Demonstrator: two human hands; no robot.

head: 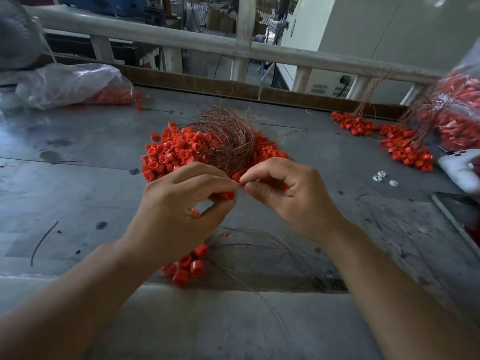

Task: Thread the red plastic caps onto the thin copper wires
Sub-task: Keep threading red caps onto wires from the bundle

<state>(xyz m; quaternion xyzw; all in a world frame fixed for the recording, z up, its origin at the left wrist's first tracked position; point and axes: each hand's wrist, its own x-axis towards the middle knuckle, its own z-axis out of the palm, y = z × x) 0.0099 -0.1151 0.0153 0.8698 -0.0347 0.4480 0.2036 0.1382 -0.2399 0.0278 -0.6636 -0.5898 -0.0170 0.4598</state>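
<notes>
Lower centre, nearest: small cluster of threaded caps on the counter, wires fanning right. I judge these done.
Left grip: my left hand pinches one red cap.
Right grip: my right hand is pinched closed at the fingertips, meeting the left; presumably on a wire, too fine to see.
Centre: loose cap pile with the copper wire bundle on top. Most work remains.
Right: finished bunches.
Upper left: clear bag, red caps inside.
Right edge: second bag, full of red caps.
</notes>
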